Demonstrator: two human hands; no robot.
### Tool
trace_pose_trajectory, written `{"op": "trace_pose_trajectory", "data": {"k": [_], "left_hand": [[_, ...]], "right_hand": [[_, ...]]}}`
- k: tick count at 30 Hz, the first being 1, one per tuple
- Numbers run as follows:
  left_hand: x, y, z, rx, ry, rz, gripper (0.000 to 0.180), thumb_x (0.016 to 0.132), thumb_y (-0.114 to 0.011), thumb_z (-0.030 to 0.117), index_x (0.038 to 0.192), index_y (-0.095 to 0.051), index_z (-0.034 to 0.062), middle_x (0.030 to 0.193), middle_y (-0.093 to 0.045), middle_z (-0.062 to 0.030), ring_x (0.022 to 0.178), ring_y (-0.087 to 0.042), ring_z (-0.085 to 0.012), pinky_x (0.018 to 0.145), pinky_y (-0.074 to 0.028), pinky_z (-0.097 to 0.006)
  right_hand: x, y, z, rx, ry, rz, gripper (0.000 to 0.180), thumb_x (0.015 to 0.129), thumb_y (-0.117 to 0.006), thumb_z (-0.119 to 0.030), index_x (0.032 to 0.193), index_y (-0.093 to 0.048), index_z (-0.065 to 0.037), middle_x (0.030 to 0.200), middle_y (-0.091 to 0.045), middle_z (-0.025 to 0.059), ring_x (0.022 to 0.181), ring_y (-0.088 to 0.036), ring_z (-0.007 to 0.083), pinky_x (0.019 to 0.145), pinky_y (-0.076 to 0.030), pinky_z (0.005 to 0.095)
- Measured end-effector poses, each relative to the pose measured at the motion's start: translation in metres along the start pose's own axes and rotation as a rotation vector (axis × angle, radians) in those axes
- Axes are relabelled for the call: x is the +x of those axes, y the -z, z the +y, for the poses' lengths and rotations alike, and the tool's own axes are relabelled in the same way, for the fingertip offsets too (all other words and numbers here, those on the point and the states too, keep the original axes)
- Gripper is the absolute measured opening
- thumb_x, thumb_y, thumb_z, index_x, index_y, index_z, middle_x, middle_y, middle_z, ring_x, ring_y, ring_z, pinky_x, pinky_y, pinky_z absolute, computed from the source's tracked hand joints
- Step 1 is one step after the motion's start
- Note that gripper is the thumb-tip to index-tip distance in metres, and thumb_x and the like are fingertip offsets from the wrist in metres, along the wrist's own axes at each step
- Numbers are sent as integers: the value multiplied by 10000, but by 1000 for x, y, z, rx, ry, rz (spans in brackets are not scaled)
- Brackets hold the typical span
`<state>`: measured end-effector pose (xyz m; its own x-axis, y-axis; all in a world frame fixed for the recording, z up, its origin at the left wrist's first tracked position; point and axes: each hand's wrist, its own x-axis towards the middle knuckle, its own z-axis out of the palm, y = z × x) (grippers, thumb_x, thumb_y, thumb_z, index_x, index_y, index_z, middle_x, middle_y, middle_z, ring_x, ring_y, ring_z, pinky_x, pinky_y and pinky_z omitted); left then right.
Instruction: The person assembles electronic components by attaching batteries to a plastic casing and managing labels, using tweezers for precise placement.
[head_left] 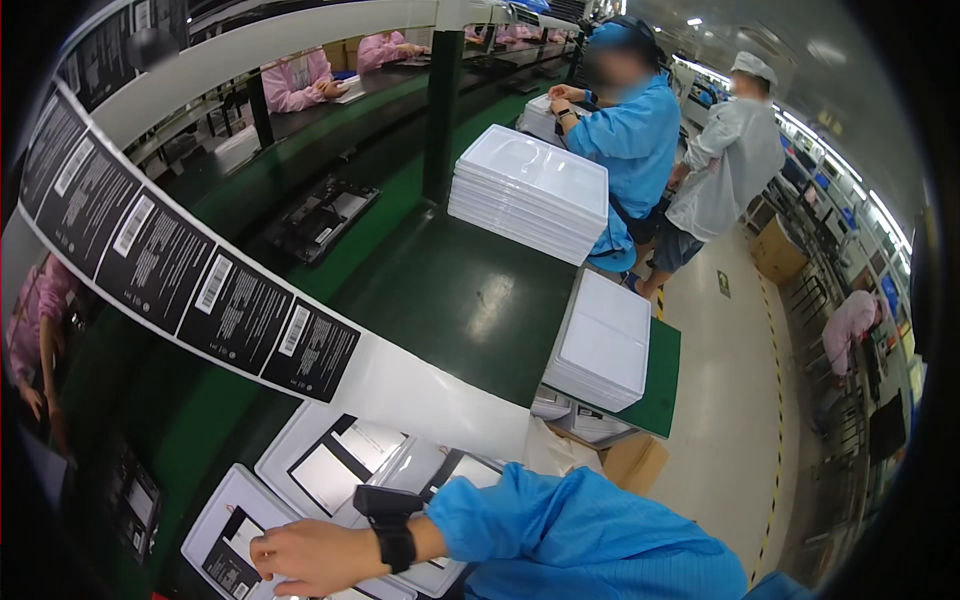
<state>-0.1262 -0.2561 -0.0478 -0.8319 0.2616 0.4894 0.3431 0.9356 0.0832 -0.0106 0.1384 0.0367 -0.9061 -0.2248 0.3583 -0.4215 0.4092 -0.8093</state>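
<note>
My right hand reaches in from the lower right, in a blue sleeve with a black device strapped at the wrist. Its fingers are bent and drawn together over a flat silver-and-black pack in a white tray. What the fingertips hold, if anything, is hidden. Just beyond, another white tray holds a similar pack, partly overlapped by more trays. A long strip of black labels with barcodes curves above the trays, its bare white backing trailing rightward. My left hand does not show.
Stacked white trays stand on the green-topped bench, with another stack at right above an open carton. A dark laptop chassis lies on the line beyond a green post. Co-workers are nearby.
</note>
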Motion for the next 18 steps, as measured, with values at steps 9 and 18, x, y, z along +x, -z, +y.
{"op": "trace_pose_trajectory", "data": {"k": [9,18], "left_hand": [[40,63,150,-563,17,-169,215,1008,-630,105,1124,-679,-70,1007,-730,-220,878,-709,-329,788,-561,-400],[152,32,167,-432,-590,-218,200,902,-686,87,1080,-711,-1,1023,-711,-203,933,-661,-423,878,-537,-496]], "right_hand": [[0,-1,45,291,-217,134,411,915,-729,-371,1078,-673,2,847,-658,103,761,-652,274,726,-506,386],[2,-8,71,461,-244,358,316,1039,-579,-274,986,-686,19,853,-686,168,776,-645,343,733,-499,404]]}}
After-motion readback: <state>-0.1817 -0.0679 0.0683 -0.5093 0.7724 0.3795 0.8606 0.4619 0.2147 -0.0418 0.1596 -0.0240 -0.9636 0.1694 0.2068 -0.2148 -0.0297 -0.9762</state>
